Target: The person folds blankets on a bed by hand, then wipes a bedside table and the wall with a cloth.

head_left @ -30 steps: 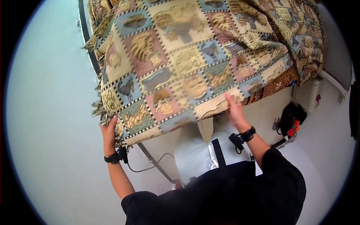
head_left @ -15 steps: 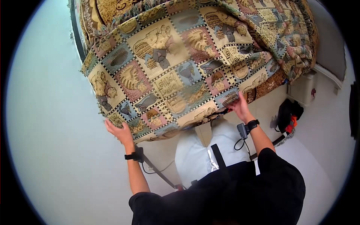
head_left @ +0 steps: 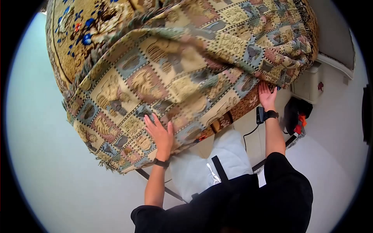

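Note:
A fringed patchwork blanket (head_left: 151, 83) with printed animals and lettering lies in folds over a bed. My left hand (head_left: 160, 136) rests on its near part, fingers stretched out and spread, gripping nothing. To the right, my right hand (head_left: 268, 97) is palm up at the near edge of the bedding, its fingers extended and their tips touching the cloth. Beneath the blanket, a brown patterned cover (head_left: 246, 110) shows along the near side. More floral cover (head_left: 89, 33) is exposed at the far left.
A grey headboard-like panel (head_left: 334, 35) stands at the upper right. Below it are a pale box (head_left: 307, 87) and a black bag (head_left: 296, 112) with orange-red parts. A pale wall or floor (head_left: 35, 128) borders the left side. My legs (head_left: 211, 155) are close to the bed.
My left hand has moved right and onto the blanket, letting go of its left corner. My right hand has slid right and turned palm up. The blanket's left part has shifted, uncovering more floral cover.

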Motion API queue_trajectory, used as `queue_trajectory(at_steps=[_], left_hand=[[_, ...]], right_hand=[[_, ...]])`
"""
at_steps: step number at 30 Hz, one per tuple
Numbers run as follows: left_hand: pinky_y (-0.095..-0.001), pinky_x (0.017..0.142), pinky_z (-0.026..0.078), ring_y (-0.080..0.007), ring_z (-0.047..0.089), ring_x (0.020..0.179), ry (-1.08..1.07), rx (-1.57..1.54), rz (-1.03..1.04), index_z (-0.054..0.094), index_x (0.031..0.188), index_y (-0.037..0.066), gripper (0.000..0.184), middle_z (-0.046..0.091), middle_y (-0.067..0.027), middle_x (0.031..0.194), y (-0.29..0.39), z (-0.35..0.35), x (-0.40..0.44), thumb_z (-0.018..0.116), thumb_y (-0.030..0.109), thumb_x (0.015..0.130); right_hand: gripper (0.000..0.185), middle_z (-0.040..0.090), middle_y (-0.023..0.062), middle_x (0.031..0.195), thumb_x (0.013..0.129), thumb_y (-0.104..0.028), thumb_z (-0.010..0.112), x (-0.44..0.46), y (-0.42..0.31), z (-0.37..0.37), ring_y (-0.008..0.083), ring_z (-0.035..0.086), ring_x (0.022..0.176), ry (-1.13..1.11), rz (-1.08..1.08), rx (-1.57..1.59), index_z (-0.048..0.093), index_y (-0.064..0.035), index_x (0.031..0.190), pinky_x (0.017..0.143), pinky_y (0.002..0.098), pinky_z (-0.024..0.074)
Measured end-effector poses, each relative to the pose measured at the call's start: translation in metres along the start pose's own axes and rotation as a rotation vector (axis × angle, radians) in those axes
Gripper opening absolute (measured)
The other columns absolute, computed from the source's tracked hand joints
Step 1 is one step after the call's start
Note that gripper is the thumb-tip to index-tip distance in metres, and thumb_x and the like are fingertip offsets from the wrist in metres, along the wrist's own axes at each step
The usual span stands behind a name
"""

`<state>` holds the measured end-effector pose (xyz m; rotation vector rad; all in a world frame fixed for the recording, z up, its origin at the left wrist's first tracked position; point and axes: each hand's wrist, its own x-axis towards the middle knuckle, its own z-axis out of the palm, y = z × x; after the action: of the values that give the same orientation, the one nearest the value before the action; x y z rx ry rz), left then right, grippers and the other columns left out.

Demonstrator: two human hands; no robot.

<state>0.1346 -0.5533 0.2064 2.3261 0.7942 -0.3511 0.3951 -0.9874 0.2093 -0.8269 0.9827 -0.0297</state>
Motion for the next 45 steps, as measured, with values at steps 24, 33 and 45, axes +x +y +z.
queue_trajectory(at_steps=[24, 33, 45], left_hand=[[-0.0474, 0.114, 0.021, -0.0477, 0.025, 0.135, 0.113, 0.076, -0.335, 0.033, 0.135, -0.013, 0.056, 0.027, -0.0344, 0.144, 0.169, 0.089, 0.044, 0.047, 0.007, 0.085], [-0.0473, 0.114, 0.018, -0.0452, 0.019, 0.138, 0.153, 0.165, -0.361, 0.025, 0.138, -0.016, 0.057, 0.020, -0.0332, 0.148, 0.184, 0.102, 0.046, 0.043, 0.007, 0.089], [-0.0452, 0.110, 0.025, -0.0413, 0.029, 0.133, 0.416, -0.188, -0.674, 0.031, 0.141, -0.007, 0.058, 0.027, -0.0282, 0.145, 0.263, 0.092, 0.104, 0.047, 0.010, 0.087]], right_hand=[[0.031, 0.064, 0.0127, 0.112, 0.093, -0.018, 0.056, 0.139, -0.160, 0.409, 0.0230, 0.063, 0.094, -0.762, -1.387, -1.144, 0.057, -0.0032, 0.120, 0.080, 0.0352, 0.0498], [0.039, 0.048, 0.0141, 0.138, 0.088, -0.022, 0.064, 0.168, -0.197, 0.170, 0.0276, 0.044, 0.129, -0.053, -0.969, -1.285, 0.059, -0.0009, 0.121, 0.103, 0.0407, 0.0387], [0.102, 0.007, 0.0167, 0.158, 0.082, -0.047, 0.071, 0.344, -0.331, 0.173, 0.0325, 0.012, 0.144, 0.119, -0.029, -0.607, 0.010, -0.0029, 0.151, 0.116, 0.0478, 0.0172]])
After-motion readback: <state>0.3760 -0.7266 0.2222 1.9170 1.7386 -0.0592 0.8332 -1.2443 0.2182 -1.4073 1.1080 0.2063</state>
